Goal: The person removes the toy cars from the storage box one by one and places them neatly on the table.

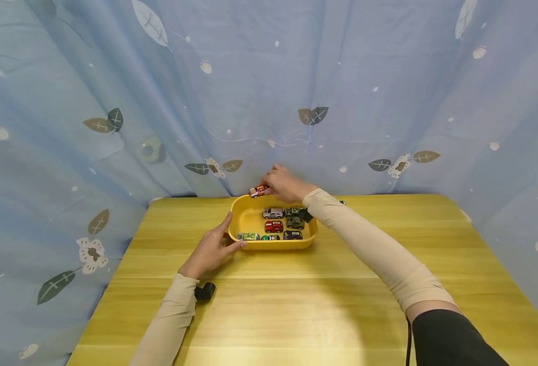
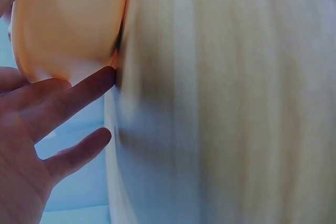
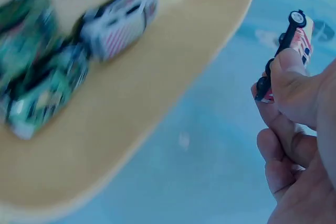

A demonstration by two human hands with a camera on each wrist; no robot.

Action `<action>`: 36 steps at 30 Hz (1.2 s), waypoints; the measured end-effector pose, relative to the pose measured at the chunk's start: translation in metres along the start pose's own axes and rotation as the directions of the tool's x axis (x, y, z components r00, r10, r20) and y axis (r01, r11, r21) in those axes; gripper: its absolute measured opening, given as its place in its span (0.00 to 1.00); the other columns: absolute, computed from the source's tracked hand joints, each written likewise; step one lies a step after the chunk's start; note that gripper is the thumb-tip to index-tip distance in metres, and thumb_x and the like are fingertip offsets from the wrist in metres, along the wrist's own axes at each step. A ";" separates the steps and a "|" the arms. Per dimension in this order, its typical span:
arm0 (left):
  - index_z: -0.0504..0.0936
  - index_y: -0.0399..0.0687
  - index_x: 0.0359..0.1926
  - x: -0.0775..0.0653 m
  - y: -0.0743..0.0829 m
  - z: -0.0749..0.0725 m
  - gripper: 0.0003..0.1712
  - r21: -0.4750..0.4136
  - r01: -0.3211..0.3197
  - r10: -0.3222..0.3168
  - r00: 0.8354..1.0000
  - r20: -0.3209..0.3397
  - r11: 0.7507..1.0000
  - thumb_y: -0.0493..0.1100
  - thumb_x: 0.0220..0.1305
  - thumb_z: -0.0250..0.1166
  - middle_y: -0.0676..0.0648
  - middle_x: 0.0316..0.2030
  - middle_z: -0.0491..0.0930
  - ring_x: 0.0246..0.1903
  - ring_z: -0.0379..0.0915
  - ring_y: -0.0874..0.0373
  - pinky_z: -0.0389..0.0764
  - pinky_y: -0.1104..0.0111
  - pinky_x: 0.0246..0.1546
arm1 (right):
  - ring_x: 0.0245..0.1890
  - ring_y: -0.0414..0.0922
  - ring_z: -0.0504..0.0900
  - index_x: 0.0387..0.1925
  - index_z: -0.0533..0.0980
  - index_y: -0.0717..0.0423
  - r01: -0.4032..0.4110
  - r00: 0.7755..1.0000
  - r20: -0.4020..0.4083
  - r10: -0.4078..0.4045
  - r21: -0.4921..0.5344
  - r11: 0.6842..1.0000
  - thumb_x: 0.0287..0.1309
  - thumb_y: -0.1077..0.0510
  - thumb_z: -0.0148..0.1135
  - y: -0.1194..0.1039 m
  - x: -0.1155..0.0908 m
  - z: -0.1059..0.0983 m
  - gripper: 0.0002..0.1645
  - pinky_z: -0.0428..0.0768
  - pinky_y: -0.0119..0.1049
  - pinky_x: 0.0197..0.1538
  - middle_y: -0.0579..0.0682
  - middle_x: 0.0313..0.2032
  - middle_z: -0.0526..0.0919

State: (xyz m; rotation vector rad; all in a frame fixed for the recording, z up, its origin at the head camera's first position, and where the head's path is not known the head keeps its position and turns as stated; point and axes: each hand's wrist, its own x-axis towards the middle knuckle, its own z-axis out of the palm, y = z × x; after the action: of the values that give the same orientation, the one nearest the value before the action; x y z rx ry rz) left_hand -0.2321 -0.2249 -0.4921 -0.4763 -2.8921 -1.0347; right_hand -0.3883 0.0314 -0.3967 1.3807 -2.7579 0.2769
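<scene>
A yellow plastic bin [image 1: 278,246] stands on the table near its back edge, with several small toy cars inside. My left hand [image 1: 208,251] holds the bin's left front corner, thumb at the front rim and fingers along the outer side. In the left wrist view its fingertips [image 2: 105,80] reach the bin's lower edge by the table. My right hand [image 1: 285,184] pinches a red and white toy car [image 1: 257,191] between thumb and fingers, over the back left rim. The car's dark underside and wheels show in the right wrist view.
In the bin lie a white car [image 1: 272,213], a red car [image 1: 273,226], a dark blue car [image 1: 293,235], green camouflage vehicles [image 1: 295,222] and a green car [image 1: 248,236]. A blue patterned curtain [image 1: 260,91] hangs behind the wooden table [image 1: 269,310].
</scene>
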 end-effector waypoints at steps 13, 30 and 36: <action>0.44 0.44 0.86 0.006 -0.002 -0.004 0.61 0.003 0.022 -0.022 1.000 0.019 1.000 0.63 0.70 0.70 0.31 0.78 0.64 0.62 0.82 0.41 0.78 0.46 0.67 | 0.48 0.57 0.75 0.53 0.86 0.60 -0.090 0.995 -0.046 0.086 -0.079 0.993 0.73 0.56 0.68 0.046 -0.069 -0.030 0.14 0.71 0.52 0.57 0.58 0.49 0.89; 0.44 0.43 0.86 0.004 -0.005 -0.002 0.60 0.013 0.032 -0.032 0.999 0.018 0.999 0.62 0.71 0.70 0.31 0.76 0.66 0.59 0.84 0.42 0.80 0.46 0.64 | 0.46 0.57 0.87 0.49 0.88 0.61 -0.116 0.993 -0.050 0.111 -0.097 0.989 0.66 0.61 0.73 0.094 -0.131 -0.003 0.12 0.67 0.60 0.75 0.57 0.45 0.92; 0.44 0.43 0.86 0.006 -0.002 0.001 0.60 0.007 0.023 -0.024 0.999 0.022 1.000 0.63 0.71 0.69 0.31 0.78 0.63 0.61 0.83 0.41 0.79 0.45 0.65 | 0.43 0.56 0.85 0.47 0.89 0.60 -0.157 0.987 -0.042 0.154 -0.094 0.983 0.62 0.61 0.76 0.105 -0.148 0.003 0.13 0.74 0.54 0.60 0.56 0.43 0.93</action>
State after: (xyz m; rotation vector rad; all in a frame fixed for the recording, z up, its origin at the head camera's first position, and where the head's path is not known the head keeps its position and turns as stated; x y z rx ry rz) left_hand -0.2385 -0.2244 -0.4933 -0.4573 -2.9264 -1.0289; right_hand -0.3830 0.2100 -0.4320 1.1298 -2.8138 0.1686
